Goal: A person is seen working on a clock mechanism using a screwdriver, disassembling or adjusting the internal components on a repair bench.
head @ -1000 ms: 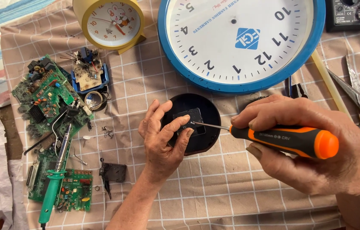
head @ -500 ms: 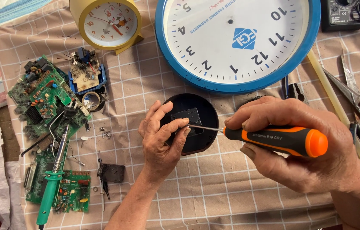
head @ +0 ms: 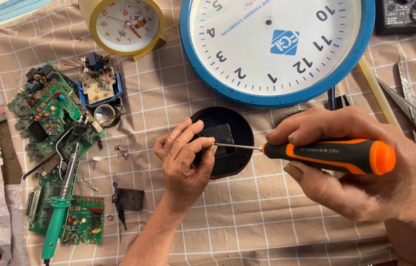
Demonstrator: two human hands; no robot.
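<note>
A small round black clock back (head: 230, 135) lies on the checked cloth below the big clock. My left hand (head: 184, 160) rests on its left edge, fingers curled over it and steadying it. My right hand (head: 353, 170) grips a screwdriver (head: 331, 155) with a black and orange handle. Its thin metal shaft points left, and the tip meets the black disc right at my left fingertips.
A large blue-rimmed wall clock (head: 274, 47) and a yellow alarm clock (head: 124, 24) lie at the back. Green circuit boards (head: 50, 111) and a green soldering iron (head: 60, 207) sit left. Scissors (head: 415, 116) and a meter (head: 400, 15) lie at right. A small black part (head: 129, 199) lies near my wrist.
The view has shifted slightly, and my right hand with the screwdriver has drifted a little. The tip stays on the black disc, and my left hand holds its place.
</note>
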